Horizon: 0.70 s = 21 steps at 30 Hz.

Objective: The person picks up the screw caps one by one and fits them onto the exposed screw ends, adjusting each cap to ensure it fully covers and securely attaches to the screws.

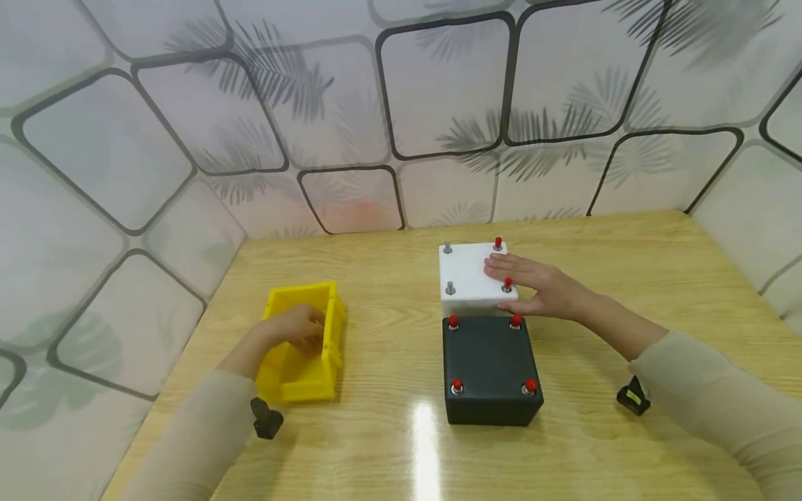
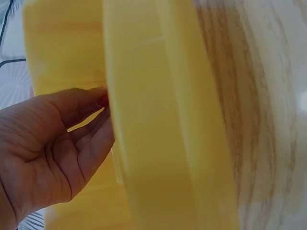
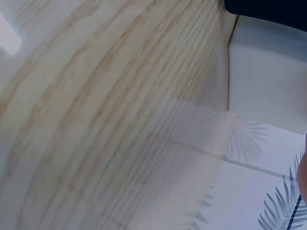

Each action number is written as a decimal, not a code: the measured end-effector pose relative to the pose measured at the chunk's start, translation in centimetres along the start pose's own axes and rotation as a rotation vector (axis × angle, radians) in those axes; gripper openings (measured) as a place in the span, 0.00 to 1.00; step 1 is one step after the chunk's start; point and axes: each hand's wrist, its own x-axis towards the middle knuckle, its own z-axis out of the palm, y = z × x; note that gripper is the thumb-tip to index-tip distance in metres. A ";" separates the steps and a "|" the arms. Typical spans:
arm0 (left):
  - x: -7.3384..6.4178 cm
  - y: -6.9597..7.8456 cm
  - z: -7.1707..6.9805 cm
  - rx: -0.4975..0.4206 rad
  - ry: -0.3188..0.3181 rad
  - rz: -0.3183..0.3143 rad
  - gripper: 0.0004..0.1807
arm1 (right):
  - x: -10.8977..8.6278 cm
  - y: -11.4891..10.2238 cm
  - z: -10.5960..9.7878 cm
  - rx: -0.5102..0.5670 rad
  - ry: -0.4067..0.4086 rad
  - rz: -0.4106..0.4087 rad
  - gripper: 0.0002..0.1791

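My left hand (image 1: 301,325) reaches inside the yellow bin (image 1: 333,348). In the left wrist view its thumb and fingers pinch a small red cap (image 2: 103,99), partly hidden behind the bin's wall. The white box (image 1: 466,268) has bare metal posts (image 1: 450,287) at its two left corners and red caps (image 1: 498,243) on its two right ones. My right hand (image 1: 541,289) rests on its right side, fingers extended over the top and thumb by the front edge. In the right wrist view that hand is almost wholly out of frame.
In front of the white box stands a black box (image 1: 489,355) with a red cap at each corner. Both boxes and the bin stand on a wooden table (image 1: 388,334). Patterned wall covering (image 1: 451,90) rises behind and at both sides.
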 end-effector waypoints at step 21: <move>-0.3 -0.2 0.2 -0.171 0.068 -0.040 0.12 | 0.0 0.2 0.2 0.020 0.034 -0.034 0.32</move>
